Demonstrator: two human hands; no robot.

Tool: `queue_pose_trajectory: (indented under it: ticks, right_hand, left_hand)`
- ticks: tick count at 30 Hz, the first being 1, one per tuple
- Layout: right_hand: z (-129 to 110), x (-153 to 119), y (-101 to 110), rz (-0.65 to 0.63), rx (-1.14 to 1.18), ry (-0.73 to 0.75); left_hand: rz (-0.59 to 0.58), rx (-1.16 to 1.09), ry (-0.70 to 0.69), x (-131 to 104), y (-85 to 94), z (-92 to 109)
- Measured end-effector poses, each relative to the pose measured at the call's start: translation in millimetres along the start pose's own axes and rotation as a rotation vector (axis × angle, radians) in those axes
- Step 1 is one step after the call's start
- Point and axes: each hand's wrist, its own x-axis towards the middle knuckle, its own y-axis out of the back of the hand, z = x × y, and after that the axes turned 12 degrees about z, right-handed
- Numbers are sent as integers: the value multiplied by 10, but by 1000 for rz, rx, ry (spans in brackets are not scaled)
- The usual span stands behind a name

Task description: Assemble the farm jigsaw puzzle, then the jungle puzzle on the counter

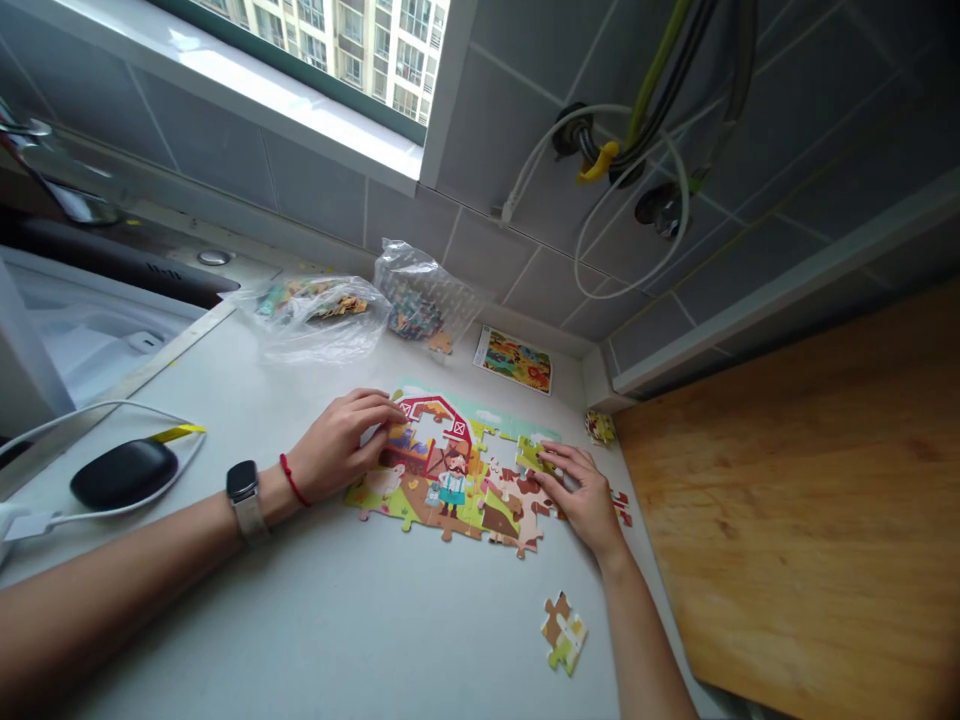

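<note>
A partly joined jigsaw puzzle (454, 490) with a farm scene lies flat on the white counter; a red barn, a farmer and a brown-and-white cow show on it. Gaps in it show at the barn and right of the barn. My left hand (349, 440) rests its bent fingertips on the puzzle's left part, thumb apart from the fingers, gripping nothing. At the right side my right hand (581, 490) has thumb and fingers on a green puzzle piece (531, 455), partly hidden under them. Below that hand lies a loose brown-and-green puzzle piece (564, 633).
Behind the puzzle are two clear plastic bags (319, 315) (416, 310) of pieces and a picture card (514, 360). More pieces (600, 428) (622, 507) lie near the wooden board (795, 480) at right. A black device (124, 473) with a white cable is at left.
</note>
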Motion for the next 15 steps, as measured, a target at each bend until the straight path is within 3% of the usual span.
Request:
queue_pose_trajectory:
  ticks: [15]
  right_hand:
    - [-4, -4, 55, -82, 10, -9]
  left_hand:
    - [-55, 12, -18, -42, 22, -40]
